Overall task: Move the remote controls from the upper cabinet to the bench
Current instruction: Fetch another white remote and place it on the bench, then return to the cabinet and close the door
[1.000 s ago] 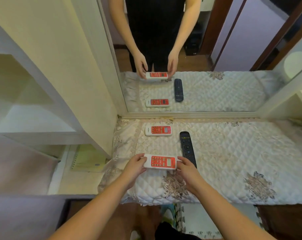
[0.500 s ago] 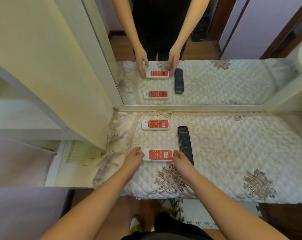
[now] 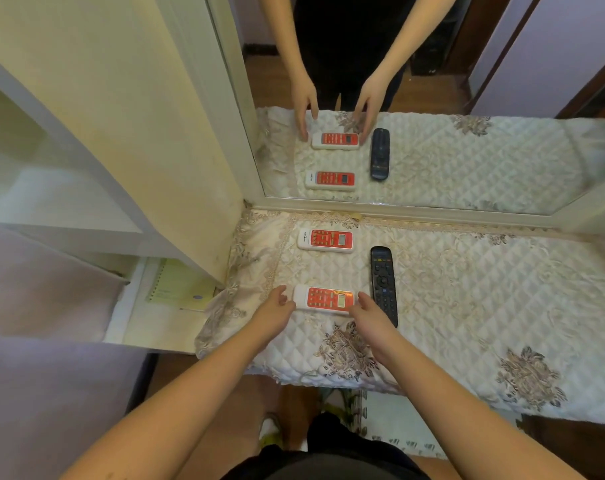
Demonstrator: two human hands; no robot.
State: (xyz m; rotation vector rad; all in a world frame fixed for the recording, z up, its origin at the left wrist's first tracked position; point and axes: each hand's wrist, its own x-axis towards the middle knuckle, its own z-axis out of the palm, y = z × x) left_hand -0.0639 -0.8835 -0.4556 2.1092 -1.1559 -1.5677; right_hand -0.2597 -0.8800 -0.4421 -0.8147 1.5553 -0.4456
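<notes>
Three remote controls lie on the bench's quilted floral cover [image 3: 467,306]. A white remote with a red keypad [image 3: 323,300] rests flat near the front edge. My left hand [image 3: 275,308] is at its left end and my right hand [image 3: 368,315] at its right end. On both hands the fingers are spread, with fingertips at or just off the remote. A second white-and-red remote [image 3: 326,240] lies further back by the mirror. A black remote [image 3: 383,284] lies lengthwise to the right of both, close to my right hand.
A mirror [image 3: 432,98] stands along the back of the bench and reflects the remotes and my arms. A cream cabinet [image 3: 121,133] with shelves rises on the left. A green notebook [image 3: 176,285] lies on a low ledge beside the bench. The bench extends far right.
The near white-and-red remote went from held above the cover to lying on it. Both hands have loosened and drawn slightly off its ends. The view has tilted down.
</notes>
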